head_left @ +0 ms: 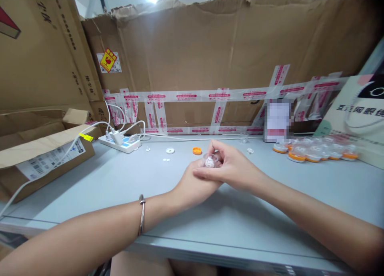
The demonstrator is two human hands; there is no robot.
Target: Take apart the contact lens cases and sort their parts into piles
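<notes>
Both hands are together over the middle of the tabletop (105, 192), and right there between them sits a small clear dome (210, 161) with something white inside. The right hand (232, 164) has its thumb on the near side and a bent finger on the far side, pinching the dome; the left hand (192, 184) meets it from the other side, its fingers largely hidden, so I can't tell how firmly they grip. A metal bracelet (142, 216) rings the left wrist. Just beyond the hands, toward the far edge, lies an orange ring (197, 151), with a white disc (170, 151) to its left. Over on the far side, right of the hands, there's a clear cup (243, 138) and, nearer, a small white piece (250, 151). Out toward the far right corner, well apart from the hands, a cluster of capped domes (325, 151) crowds together, orange and white at the base. Far left, a power strip (120, 143) sits beside an open carton (51, 164).
</notes>
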